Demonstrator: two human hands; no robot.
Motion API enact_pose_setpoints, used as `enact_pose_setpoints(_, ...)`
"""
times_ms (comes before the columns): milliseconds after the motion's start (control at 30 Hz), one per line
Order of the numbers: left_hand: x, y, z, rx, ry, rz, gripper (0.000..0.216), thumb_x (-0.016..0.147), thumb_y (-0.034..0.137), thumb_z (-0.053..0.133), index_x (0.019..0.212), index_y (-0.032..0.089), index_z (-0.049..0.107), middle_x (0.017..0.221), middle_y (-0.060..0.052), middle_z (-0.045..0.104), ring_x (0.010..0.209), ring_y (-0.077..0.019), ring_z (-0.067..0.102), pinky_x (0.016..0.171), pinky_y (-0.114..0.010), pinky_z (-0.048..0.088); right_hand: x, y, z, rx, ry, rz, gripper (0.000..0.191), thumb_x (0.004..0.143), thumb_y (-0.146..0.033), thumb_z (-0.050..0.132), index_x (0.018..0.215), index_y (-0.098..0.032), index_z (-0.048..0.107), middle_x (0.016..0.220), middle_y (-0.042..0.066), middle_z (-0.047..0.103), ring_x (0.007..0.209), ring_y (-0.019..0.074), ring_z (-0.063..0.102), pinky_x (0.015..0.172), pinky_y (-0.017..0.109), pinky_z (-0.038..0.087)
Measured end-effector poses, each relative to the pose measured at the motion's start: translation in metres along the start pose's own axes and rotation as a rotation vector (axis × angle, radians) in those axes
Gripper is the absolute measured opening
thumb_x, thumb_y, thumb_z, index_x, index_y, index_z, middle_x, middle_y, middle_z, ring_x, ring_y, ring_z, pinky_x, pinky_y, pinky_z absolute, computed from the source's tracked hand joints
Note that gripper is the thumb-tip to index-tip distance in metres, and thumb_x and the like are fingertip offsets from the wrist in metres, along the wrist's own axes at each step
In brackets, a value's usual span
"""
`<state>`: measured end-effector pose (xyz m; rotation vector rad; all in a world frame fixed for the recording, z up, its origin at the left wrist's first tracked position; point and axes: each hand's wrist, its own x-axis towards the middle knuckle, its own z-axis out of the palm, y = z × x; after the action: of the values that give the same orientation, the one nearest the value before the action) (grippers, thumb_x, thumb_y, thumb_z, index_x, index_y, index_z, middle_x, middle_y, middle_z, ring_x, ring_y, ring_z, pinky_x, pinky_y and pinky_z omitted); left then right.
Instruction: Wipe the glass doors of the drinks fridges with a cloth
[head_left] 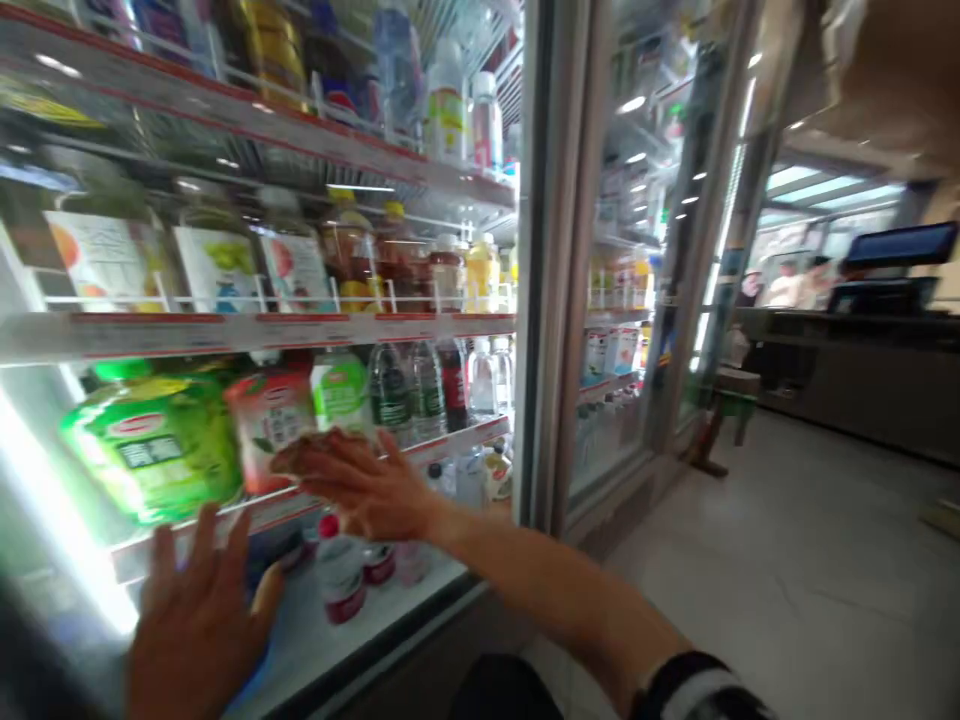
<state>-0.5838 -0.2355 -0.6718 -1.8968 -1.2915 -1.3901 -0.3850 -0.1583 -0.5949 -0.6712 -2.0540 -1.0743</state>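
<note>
My left hand (202, 620) is raised at the lower left with its fingers spread, holding nothing. Just above its fingertips stands a large green-labelled bottle (154, 445) with a green cap, on the lower shelf of a drinks fridge. My right hand (364, 485) reaches across in front of that shelf, fingers stretched out and nothing in them. Its fingertips are nearest a bottle with a red label (274, 425); whether they touch it I cannot tell. Behind that hand is a bottle with a bright green label (341, 390). Small bottles with pink labels (343, 570) stand on the fridge floor below.
Shelves of bottles rise above, the middle one edged by a price rail (300, 332). A metal door frame (559, 300) bounds the right side, with another glass-fronted fridge beyond. A wooden stool (724, 410) stands farther off, before a dark counter (847, 385) with a monitor.
</note>
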Motion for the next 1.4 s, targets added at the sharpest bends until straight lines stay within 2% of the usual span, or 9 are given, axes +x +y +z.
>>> enact_pose_setpoints(33,0.000,-0.001,-0.001,0.118,0.047,0.066,0.073,0.082,0.033,0.051,0.142,0.041,0.009,0.153,0.012,0.003,0.139,-0.0332,0.010,0.112,-0.058,0.017,-0.001,0.000,0.000,-0.004,0.064,-0.043,0.055,0.086,-0.027,0.038,0.140,-0.030,0.029,0.147,-0.001,0.029,0.141,0.0157,0.003,0.114,0.047,0.004)
enact_pose_setpoints(167,-0.005,-0.007,-0.005,0.374,-0.051,0.100,0.078,0.083,0.021,0.049,0.145,0.024,0.003,0.153,-0.006,0.010,0.139,-0.0317,0.012,0.109,-0.053,0.028,-0.014,0.004,0.012,-0.035,0.289,0.588,0.055,0.085,-0.021,0.037,0.140,-0.013,0.032,0.149,0.012,0.023,0.141,0.0252,0.000,0.111,0.054,0.009)
enact_pose_setpoints(333,-0.010,-0.006,-0.011,0.443,-0.117,0.082,0.065,0.081,0.016,0.049,0.141,0.014,0.024,0.146,-0.015,0.030,0.139,-0.0290,0.011,0.109,-0.049,0.029,-0.033,-0.015,0.017,0.109,0.023,-0.138,0.054,0.082,-0.016,0.041,0.134,-0.031,0.040,0.145,-0.004,0.034,0.141,0.0135,0.006,0.115,0.045,0.001)
enact_pose_setpoints(500,-0.009,0.000,-0.012,0.449,-0.068,0.025,0.059,0.080,0.018,0.050,0.137,0.011,0.031,0.145,-0.017,0.032,0.139,-0.0297,0.013,0.109,-0.051,0.028,-0.012,-0.019,0.011,0.072,0.155,0.251,0.054,0.083,-0.017,0.044,0.136,-0.021,0.039,0.147,0.006,0.030,0.141,0.0208,0.002,0.112,0.052,0.000)
enact_pose_setpoints(667,-0.006,-0.021,-0.027,0.507,-0.042,0.035,0.066,0.082,0.019,0.048,0.142,0.015,0.020,0.147,-0.017,0.026,0.139,-0.0307,0.014,0.107,-0.054,0.028,0.002,-0.033,0.018,0.156,0.033,-0.346,0.049,0.082,-0.017,0.046,0.131,-0.026,0.045,0.148,-0.001,0.028,0.141,0.0157,0.001,0.114,0.047,-0.005)
enact_pose_setpoints(833,-0.006,-0.041,-0.046,0.549,-0.026,0.033,0.070,0.084,0.020,0.047,0.144,0.016,0.013,0.148,-0.018,0.024,0.139,-0.0303,0.014,0.107,-0.053,0.027,0.021,-0.034,0.013,0.108,0.142,0.045,0.056,0.082,-0.017,0.047,0.136,-0.022,0.038,0.150,0.003,0.023,0.141,0.0211,-0.003,0.112,0.051,-0.009)
enact_pose_setpoints(1000,-0.025,-0.045,-0.047,0.567,-0.121,0.098,0.069,0.082,0.016,0.046,0.143,0.016,0.015,0.145,-0.018,0.031,0.139,-0.0293,0.016,0.105,-0.051,0.032,0.000,-0.064,0.023,0.180,-0.020,-0.413,0.048,0.084,-0.018,0.043,0.132,-0.024,0.044,0.148,-0.004,0.027,0.141,0.0144,-0.003,0.115,0.043,-0.009)
enact_pose_setpoints(1167,-0.026,-0.049,-0.052,0.563,-0.072,0.017,0.068,0.083,0.018,0.046,0.143,0.013,0.014,0.145,-0.020,0.029,0.138,-0.0309,0.018,0.104,-0.053,0.032,0.020,-0.074,0.025,0.206,0.045,-0.039,0.057,0.082,-0.017,0.048,0.138,-0.022,0.036,0.150,0.003,0.022,0.141,0.0223,-0.004,0.112,0.054,-0.009)
enact_pose_setpoints(1400,-0.026,-0.067,-0.071,0.563,-0.049,0.001,0.070,0.081,0.020,0.048,0.142,0.012,0.016,0.146,-0.022,0.025,0.136,-0.0339,0.022,0.103,-0.055,0.033,0.033,-0.110,0.031,0.293,-0.026,-0.341,0.050,0.084,-0.014,0.041,0.134,-0.022,0.041,0.148,-0.001,0.028,0.141,0.0163,0.009,0.116,0.046,0.008)
